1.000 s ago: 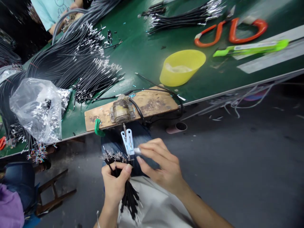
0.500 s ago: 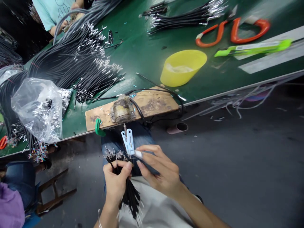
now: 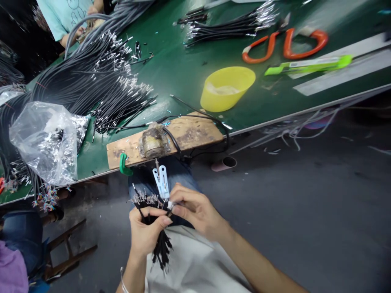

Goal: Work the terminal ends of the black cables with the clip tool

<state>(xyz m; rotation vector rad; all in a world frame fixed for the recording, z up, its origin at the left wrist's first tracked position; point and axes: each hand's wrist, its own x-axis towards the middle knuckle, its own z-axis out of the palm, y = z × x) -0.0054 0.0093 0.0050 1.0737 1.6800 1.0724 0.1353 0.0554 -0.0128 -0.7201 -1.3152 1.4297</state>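
Observation:
My left hand is closed round a bundle of short black cables, their stripped, silvery ends fanned out above the fingers. Thumb and index finger of my right hand pinch the end of one cable beside the left thumb; its tip is partly hidden by the fingers. A light blue clothespin hangs just above the pinch, fixed to the thin shaft of a small taped motor. That motor sits on a wooden board at the table edge. White wrapping covers a right fingertip.
A green clamp grips the board's left end. On the green table are a yellow tub, orange-handled scissors, a green cutter, a plastic bag and heaps of grey cables. Another person sits across.
My right hand has moved left and its spread fingers have closed on a cable end beside the left thumb. The left hand keeps its bundle. The whole view has shifted slightly.

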